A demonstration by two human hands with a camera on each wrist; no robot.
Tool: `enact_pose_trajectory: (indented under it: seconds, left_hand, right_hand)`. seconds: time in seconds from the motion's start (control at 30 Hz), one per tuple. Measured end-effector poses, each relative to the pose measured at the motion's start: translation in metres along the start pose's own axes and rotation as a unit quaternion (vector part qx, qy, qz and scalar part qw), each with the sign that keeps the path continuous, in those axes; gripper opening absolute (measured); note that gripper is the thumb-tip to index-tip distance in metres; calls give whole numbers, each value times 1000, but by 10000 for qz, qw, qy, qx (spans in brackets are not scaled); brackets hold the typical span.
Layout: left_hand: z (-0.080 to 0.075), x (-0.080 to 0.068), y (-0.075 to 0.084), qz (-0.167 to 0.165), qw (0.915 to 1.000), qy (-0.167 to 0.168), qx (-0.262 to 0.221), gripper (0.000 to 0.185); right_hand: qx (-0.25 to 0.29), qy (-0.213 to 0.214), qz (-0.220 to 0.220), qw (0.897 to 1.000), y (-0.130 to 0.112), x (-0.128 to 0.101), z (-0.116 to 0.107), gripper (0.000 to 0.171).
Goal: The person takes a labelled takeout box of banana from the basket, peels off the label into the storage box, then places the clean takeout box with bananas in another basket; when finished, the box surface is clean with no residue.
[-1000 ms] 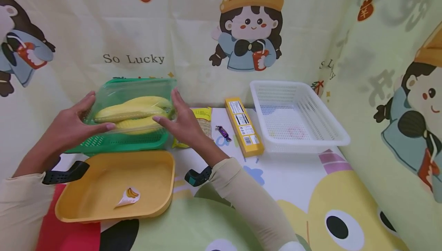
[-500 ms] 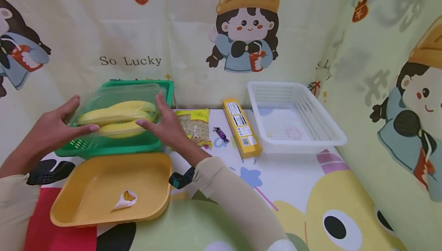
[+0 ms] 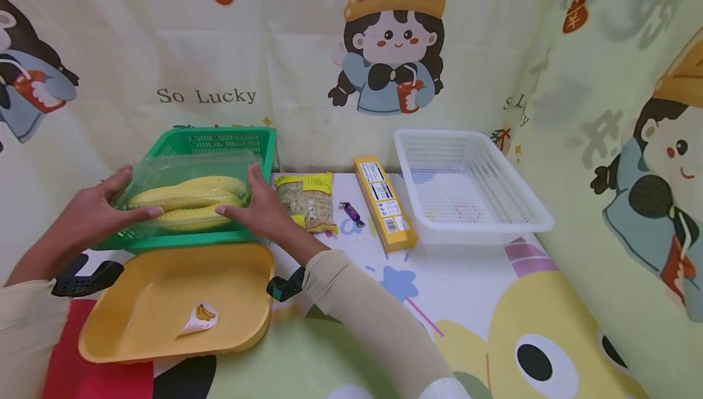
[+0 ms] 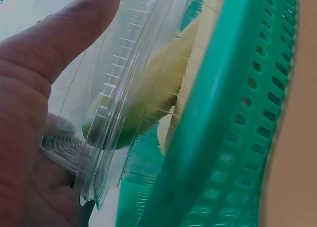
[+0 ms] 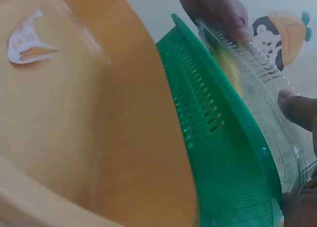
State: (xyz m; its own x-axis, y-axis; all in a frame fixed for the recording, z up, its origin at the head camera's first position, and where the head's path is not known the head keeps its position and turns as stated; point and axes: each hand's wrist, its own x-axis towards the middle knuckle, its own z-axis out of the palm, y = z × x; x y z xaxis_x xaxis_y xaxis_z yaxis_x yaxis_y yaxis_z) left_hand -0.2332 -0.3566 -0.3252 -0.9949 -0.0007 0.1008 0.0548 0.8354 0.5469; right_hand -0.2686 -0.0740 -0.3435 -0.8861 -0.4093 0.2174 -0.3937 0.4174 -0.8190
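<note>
Both hands hold a clear plastic clamshell box (image 3: pixel 192 162) with yellow bananas (image 3: pixel 183 194) inside. My left hand (image 3: pixel 90 207) grips its left end and my right hand (image 3: pixel 263 207) its right end, thumbs on the near side. The box sits low within the outline of a green slotted basket (image 3: pixel 230 135) at the back left. In the left wrist view, the box's ridged plastic edge (image 4: pixel 111 95) lies right beside the basket's rim (image 4: pixel 218 73). The right wrist view shows the box (image 5: pixel 270 83) just past the green wall (image 5: pixel 213 103). The fingers behind the box are mostly hidden.
An orange-yellow tray (image 3: pixel 148 277) stands in front of the basket, with a banana-picture sticker (image 3: pixel 202 315) in it. Right of the basket lie a yellow-topped food packet (image 3: pixel 306 201), a purple-wrapped candy (image 3: pixel 351 213) and a yellow box (image 3: pixel 386 204). A white basket (image 3: pixel 472 226) stands farther right.
The hands have carried the box of bananas left and then down into the green basket, uncovering its back wall. The food packet beside it now shows fully.
</note>
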Motion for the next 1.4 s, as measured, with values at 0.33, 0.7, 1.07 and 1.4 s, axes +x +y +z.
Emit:
enact_pose_trajectory:
  seconds: [0.33, 0.7, 1.07, 1.4]
  left_hand:
    - [6, -1, -4, 30, 10000, 56, -1, 108]
    - [8, -4, -14, -68, 10000, 22, 42, 105]
    - [8, -4, -15, 163, 9994, -185, -260, 102]
    - [6, -3, -2, 53, 9994, 292, -191, 103]
  right_hand:
    - [-711, -319, -20, 9970, -1, 2, -5, 94]
    - [-1316, -648, -150, 9891, 3, 6, 0, 95]
    - [-1173, -843, -342, 9889, 4, 2, -5, 95]
    - [-645, -897, -457, 9928, 14, -3, -13, 91]
